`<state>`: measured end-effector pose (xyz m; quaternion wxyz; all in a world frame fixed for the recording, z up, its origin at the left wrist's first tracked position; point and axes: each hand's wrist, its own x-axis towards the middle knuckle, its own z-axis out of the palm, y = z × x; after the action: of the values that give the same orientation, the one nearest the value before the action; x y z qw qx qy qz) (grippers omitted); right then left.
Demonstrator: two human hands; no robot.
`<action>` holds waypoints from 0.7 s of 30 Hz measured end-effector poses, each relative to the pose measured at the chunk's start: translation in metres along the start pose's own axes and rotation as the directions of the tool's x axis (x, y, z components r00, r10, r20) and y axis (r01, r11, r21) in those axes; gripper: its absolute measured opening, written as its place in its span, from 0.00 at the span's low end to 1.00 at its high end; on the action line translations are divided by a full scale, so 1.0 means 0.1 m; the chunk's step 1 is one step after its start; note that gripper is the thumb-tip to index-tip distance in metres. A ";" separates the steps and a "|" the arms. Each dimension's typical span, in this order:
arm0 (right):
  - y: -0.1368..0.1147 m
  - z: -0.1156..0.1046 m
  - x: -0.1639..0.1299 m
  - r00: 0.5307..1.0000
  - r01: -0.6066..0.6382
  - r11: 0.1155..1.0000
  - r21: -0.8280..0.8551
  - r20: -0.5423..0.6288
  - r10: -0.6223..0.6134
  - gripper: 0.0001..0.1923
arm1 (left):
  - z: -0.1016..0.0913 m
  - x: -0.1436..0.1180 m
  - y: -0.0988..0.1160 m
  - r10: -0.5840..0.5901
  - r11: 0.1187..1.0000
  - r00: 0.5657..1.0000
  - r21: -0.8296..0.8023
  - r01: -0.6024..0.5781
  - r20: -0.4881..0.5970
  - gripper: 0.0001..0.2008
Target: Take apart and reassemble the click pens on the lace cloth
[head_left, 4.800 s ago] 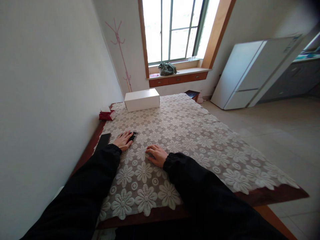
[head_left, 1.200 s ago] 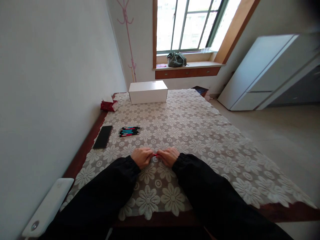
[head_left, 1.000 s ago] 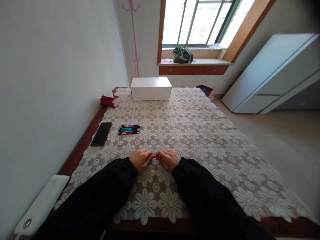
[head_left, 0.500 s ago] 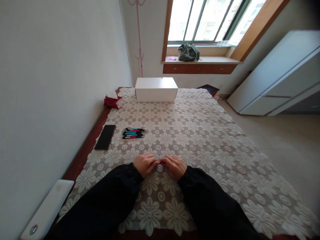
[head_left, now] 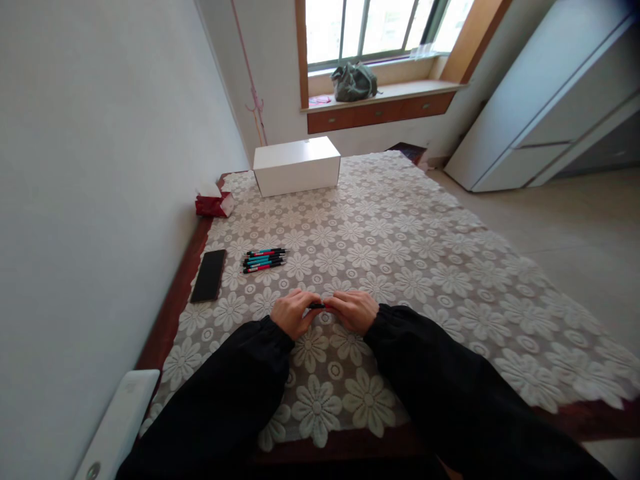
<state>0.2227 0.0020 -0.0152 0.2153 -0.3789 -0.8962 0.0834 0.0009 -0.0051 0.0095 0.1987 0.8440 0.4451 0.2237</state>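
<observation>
Lying crosswise, pen spans left hand to right hand.

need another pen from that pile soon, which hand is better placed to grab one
Left, probably. The left hand lies on the same side as the pile of pens, while the right hand would have to cross over. Both now pinch one pen.

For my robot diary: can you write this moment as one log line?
left hand + right hand: pinch pen | pens, phone: on tablecloth
</observation>
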 end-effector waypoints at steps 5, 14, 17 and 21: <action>-0.02 -0.04 0.01 1.000 -0.013 1.000 -0.017 -0.010 0.013 0.18 | -0.01 0.01 0.01 -0.009 0.997 1.000 0.080 0.009 -0.002 0.15; 0.02 -0.04 0.01 1.000 -0.012 1.000 0.009 0.023 0.012 0.15 | -0.02 0.01 0.02 0.042 0.999 0.999 0.007 -0.042 0.008 0.13; 0.03 -0.03 0.00 0.999 0.011 1.000 0.023 0.039 -0.012 0.13 | -0.01 0.01 0.01 0.041 0.999 0.999 -0.003 -0.041 0.010 0.09; 0.05 -0.02 0.00 0.998 0.028 1.000 0.010 0.049 -0.029 0.10 | -0.02 0.02 0.01 -0.004 0.999 1.000 0.038 0.004 -0.008 0.09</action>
<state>0.2265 0.0052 -0.0148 0.1964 -0.3629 -0.9061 0.0937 0.0019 -0.0040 0.0118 0.1814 0.8457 0.4519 0.2182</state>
